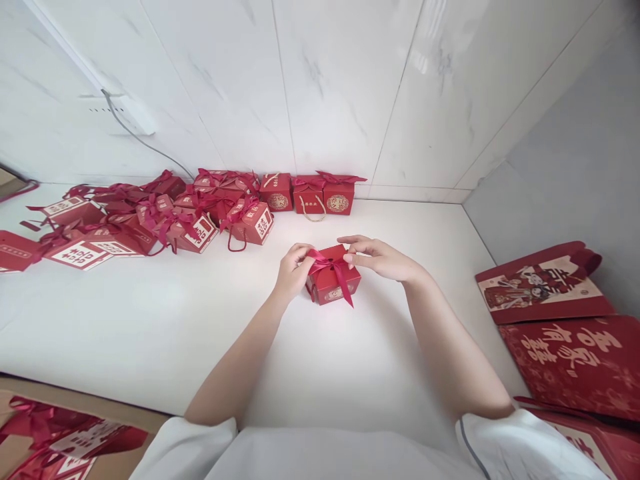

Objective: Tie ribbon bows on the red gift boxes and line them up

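Note:
A small red gift box (334, 283) with a dark red ribbon bow (331, 264) sits on the white table (150, 313) in front of me. My left hand (291, 270) is closed at the box's left side, its fingers pinching the ribbon. At the box's upper right corner, my right hand (381, 257) pinches the ribbon with thumb and forefinger, the other fingers stretched out.
Several red gift boxes (200, 213) with ribbons are piled along the back left by the marble wall (325, 87). Large red paper bags (560, 313) lie at the right. A cardboard box (60, 440) of red boxes stands at the lower left.

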Demonstrator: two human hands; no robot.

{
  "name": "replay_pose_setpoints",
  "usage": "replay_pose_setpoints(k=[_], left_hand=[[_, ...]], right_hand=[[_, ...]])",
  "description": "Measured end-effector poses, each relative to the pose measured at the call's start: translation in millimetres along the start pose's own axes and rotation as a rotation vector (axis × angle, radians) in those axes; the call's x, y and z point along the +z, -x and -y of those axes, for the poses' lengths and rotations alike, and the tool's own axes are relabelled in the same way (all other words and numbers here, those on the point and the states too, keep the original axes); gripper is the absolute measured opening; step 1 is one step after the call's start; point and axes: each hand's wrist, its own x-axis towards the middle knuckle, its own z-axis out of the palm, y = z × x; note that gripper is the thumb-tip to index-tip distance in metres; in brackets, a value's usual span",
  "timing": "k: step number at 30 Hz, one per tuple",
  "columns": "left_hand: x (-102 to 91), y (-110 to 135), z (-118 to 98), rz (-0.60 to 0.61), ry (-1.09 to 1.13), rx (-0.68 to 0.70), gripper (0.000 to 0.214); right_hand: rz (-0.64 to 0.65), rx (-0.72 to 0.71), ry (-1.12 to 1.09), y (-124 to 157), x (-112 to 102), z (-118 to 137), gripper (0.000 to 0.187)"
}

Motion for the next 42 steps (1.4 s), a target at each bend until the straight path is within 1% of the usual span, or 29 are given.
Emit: replay_pose_setpoints(k=[2,3,5,7,10,12,17,20,22,25,27,29,32,35,38,42], left_hand=[[-3.8,1.3,-1.1,0.051,0.028,-0.006,0.013],[-5.6,2.2,-2.6,0.1,0.043,0.003,0.018],[-7.9,3.7,-7.2,0.206,0.04,0.052,0.027],[-7.4,4.2,-13.1,0.25,-0.034,0.108,0.024],[-2.5,2.4,-20.2,0.239,-0.184,0.141,0.015],[0.7,0.2,-21.5,0.239,-0.242,0.143,0.01],[1.4,-2.5,-14.8,0.217,-0.24,0.118,0.008],[-0.3,-1.5,-12.4,0.213,-0.238,0.105,0.008],[-0.5,-0.8,-13.1,0.209,-0.266,0.108,0.008],[1.1,0.3,-15.8,0.189,-0.338,0.136,0.008],[3.1,1.3,-17.1,0.167,-0.384,0.16,0.006],[5.4,2.4,-17.4,0.144,-0.414,0.172,0.004],[7.8,3.2,-16.2,0.126,-0.422,0.162,0.005],[8.6,2.6,-14.5,0.134,-0.401,0.134,0.005],[9.4,1.9,-13.4,0.144,-0.383,0.113,0.004],[11.3,1.8,-14.5,0.144,-0.358,0.096,0.004]], right_hand=[[-0.04,0.003,0.008,0.5,-0.1,0.3,0.028],[-0.053,0.002,0.016,0.1,0.8,-0.2,0.028],[-0.059,-0.003,0.032,-1.5,3.5,-2.2,0.027],[-0.044,-0.003,0.045,-3.4,6.0,-4.7,0.025],[-0.037,0.012,0.044,-5.1,7.7,-7.1,0.023],[-0.049,0.013,0.037,-5.3,8.2,-7.3,0.023],[-0.114,-0.024,0.068,-6.1,10.4,-6.2,0.022],[-0.112,-0.035,0.127,-7.3,12.8,-6.1,0.019],[-0.117,-0.042,0.18,-8.0,15.5,-5.2,0.016],[-0.184,-0.068,0.258,-8.4,21.6,-1.2,0.013],[-0.22,-0.053,0.285,-8.5,26.0,2.1,0.014],[-0.231,0.003,0.283,-8.3,29.0,4.8,0.015],[-0.193,0.07,0.251,-8.0,29.4,6.9,0.016],[-0.134,0.071,0.219,-7.0,25.6,6.4,0.016],[-0.087,0.069,0.19,-4.3,18.8,4.8,0.019],[-0.012,0.085,0.111,2.8,5.1,4.7,0.027]])
